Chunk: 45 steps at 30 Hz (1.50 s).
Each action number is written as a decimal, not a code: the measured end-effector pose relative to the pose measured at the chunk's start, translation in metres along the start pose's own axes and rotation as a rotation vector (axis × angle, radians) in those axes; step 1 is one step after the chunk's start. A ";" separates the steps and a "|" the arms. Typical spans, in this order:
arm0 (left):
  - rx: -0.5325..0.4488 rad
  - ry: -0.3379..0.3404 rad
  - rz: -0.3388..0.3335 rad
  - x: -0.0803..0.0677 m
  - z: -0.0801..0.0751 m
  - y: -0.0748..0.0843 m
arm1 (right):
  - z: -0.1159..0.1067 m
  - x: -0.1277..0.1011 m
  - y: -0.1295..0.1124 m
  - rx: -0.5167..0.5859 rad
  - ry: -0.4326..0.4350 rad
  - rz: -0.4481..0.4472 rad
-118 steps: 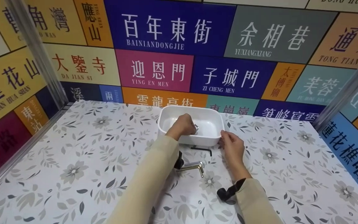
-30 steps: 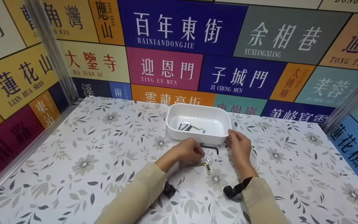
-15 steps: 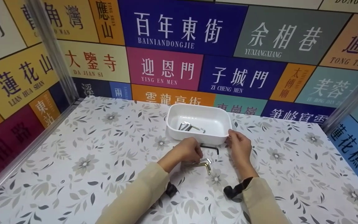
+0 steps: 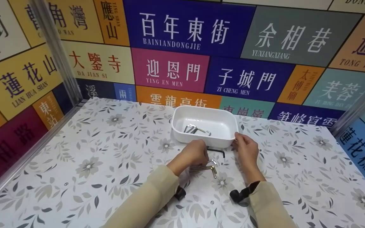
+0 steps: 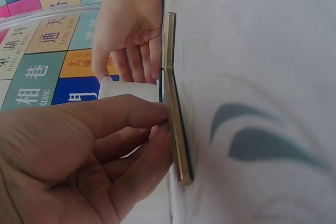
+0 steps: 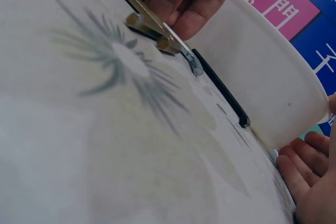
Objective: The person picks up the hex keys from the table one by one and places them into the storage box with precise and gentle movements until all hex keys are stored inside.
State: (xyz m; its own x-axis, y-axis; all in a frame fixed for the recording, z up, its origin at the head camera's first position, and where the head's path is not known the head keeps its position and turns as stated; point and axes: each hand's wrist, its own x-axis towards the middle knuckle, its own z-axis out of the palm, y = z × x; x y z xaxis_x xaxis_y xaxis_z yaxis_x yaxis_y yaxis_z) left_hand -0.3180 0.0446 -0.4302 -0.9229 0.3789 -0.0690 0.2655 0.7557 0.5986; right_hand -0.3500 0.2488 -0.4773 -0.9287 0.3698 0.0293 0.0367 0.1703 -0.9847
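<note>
My left hand (image 4: 195,153) pinches a silver hex key (image 4: 214,161), whose short bent end sticks out past the fingers; the long part is mostly hidden. Gold-coloured hex keys (image 4: 213,172) lie on the table right beside the fingertips, one of them close in front of the thumb in the left wrist view. At the right end of a white plastic container (image 4: 215,143), my right hand (image 4: 248,150) holds the corner, thumb at the rim and fingers along the outside. Inside it rest several hex keys (image 4: 191,129).
A black hex key (image 4: 223,153) lies in front of the container. The table (image 4: 119,196) has a leaf-and-flower cover. Behind it stands a wall of coloured signs (image 4: 169,69), with clear upright posts at both back corners. Black wrist cameras (image 4: 239,195) sit at the cuffs.
Earlier my left hand was inside the container; it came out and down to the hex keys on the table. The silver key has since shifted slightly away from the gold ones. My right hand stays put.
</note>
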 end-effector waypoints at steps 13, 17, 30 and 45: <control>-0.019 0.058 0.046 -0.001 0.003 -0.002 | -0.001 0.000 0.001 0.014 -0.009 -0.021; -0.073 0.023 0.032 0.000 -0.002 -0.004 | -0.001 0.000 0.000 0.019 -0.009 -0.020; -0.279 0.029 0.046 0.002 -0.044 -0.001 | -0.002 0.002 0.002 -0.001 0.003 -0.021; -0.059 0.254 -0.051 0.037 -0.086 -0.015 | -0.001 0.002 0.001 -0.007 0.019 -0.002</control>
State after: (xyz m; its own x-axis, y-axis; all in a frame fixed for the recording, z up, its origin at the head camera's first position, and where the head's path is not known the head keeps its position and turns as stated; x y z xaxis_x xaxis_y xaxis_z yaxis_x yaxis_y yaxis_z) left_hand -0.3803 0.0015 -0.3727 -0.9771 0.1889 0.0975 0.2065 0.7353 0.6455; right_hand -0.3511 0.2507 -0.4779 -0.9217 0.3864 0.0341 0.0378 0.1770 -0.9835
